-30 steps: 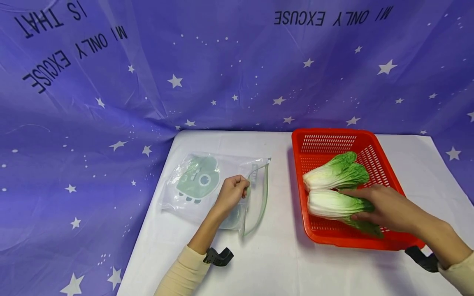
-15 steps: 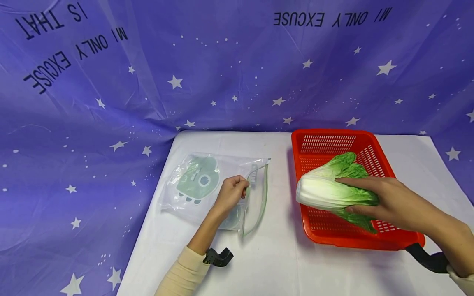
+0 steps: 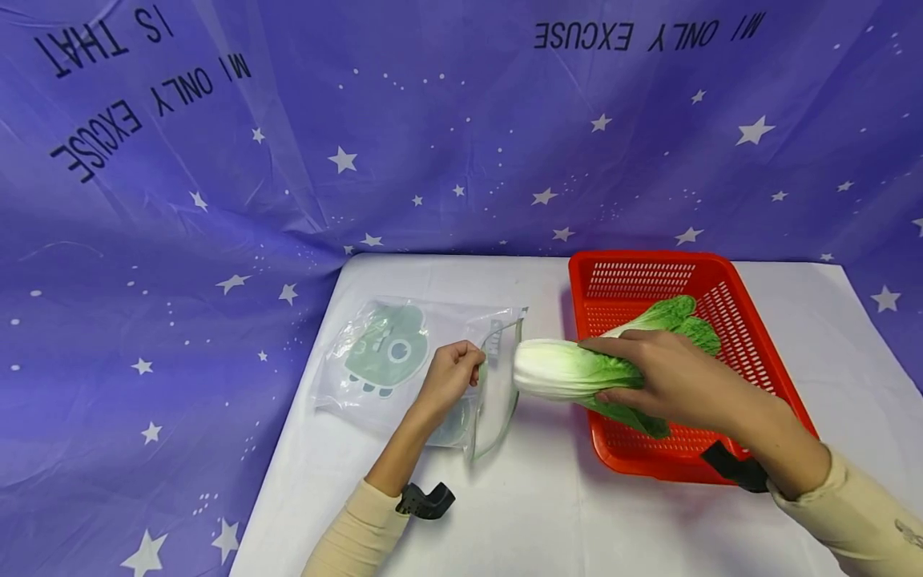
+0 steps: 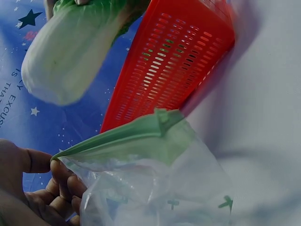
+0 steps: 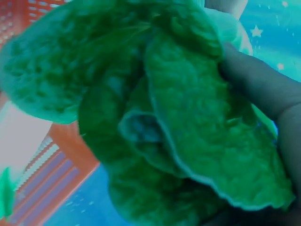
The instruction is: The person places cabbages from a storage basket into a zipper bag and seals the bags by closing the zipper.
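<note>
My left hand (image 3: 449, 375) pinches the upper edge of a clear zip bag (image 3: 364, 405) with a green dinosaur print. The bag lies flat and its green-edged mouth gapes towards the right. In the left wrist view, thumb and finger grip the green zip strip (image 4: 117, 136). My right hand (image 3: 681, 377) holds a napa cabbage (image 3: 551, 370) by its leafy end, fingers and thumb round it. Its white base points left, right at the bag's mouth in the head view. Leaves (image 5: 188, 117) fill the right wrist view. A second napa cabbage (image 3: 676, 311) lies in the red basket, partly hidden by my right hand.
The red plastic basket (image 3: 649, 257) with slotted walls stands on the right of the white-covered table (image 3: 534, 513), under my right forearm. A purple cloth (image 3: 447, 120) with stars and lettering hangs behind and at the left. A black strap mount (image 3: 425, 502) sits on each wrist.
My right hand has lifted the nearer cabbage out of the basket and carried it left to the bag's mouth. My left hand has stayed on the bag's edge.
</note>
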`<state>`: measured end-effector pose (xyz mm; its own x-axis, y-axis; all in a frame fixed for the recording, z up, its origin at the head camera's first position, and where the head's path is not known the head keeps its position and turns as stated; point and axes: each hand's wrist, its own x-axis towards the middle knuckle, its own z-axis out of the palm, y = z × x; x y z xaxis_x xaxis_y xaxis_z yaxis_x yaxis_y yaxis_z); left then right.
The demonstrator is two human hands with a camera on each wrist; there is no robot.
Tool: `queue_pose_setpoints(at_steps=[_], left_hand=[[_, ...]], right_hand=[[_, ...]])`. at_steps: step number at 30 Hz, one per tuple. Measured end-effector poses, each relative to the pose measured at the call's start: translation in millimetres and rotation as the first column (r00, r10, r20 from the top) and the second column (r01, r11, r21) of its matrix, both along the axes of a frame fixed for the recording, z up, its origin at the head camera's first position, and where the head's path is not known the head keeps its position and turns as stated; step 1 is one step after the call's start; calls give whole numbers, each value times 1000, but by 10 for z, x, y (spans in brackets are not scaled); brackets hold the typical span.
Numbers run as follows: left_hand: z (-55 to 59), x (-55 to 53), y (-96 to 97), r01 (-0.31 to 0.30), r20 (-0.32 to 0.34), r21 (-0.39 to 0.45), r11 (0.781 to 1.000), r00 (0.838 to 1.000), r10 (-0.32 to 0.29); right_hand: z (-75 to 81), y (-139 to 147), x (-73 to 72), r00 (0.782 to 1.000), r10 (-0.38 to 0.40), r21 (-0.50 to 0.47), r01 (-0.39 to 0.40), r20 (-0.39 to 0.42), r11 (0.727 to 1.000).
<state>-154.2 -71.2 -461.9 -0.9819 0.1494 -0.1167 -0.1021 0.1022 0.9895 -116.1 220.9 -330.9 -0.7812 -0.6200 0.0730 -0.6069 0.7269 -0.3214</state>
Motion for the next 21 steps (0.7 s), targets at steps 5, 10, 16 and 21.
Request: queue_pose_setpoints(at_steps=[5, 10, 16, 21], left_hand=[[1, -6, 7, -1, -2, 5, 1000, 1000, 1], [8, -18, 11, -3, -2, 12, 1000, 1000, 3], [23, -21, -3, -14, 1, 17, 1000, 1000, 14], [15, -22, -23, -31, -4, 21, 999, 1000, 31]], right_hand=[[-13, -227, -76, 1000, 12, 95, -12, 0, 995], [-70, -425, -157, 999, 36, 155, -36, 1, 987], [-111, -610, -250, 999, 36, 190, -36, 4, 981], [-136, -702, -306, 1000, 26, 223, -25, -1, 974]])
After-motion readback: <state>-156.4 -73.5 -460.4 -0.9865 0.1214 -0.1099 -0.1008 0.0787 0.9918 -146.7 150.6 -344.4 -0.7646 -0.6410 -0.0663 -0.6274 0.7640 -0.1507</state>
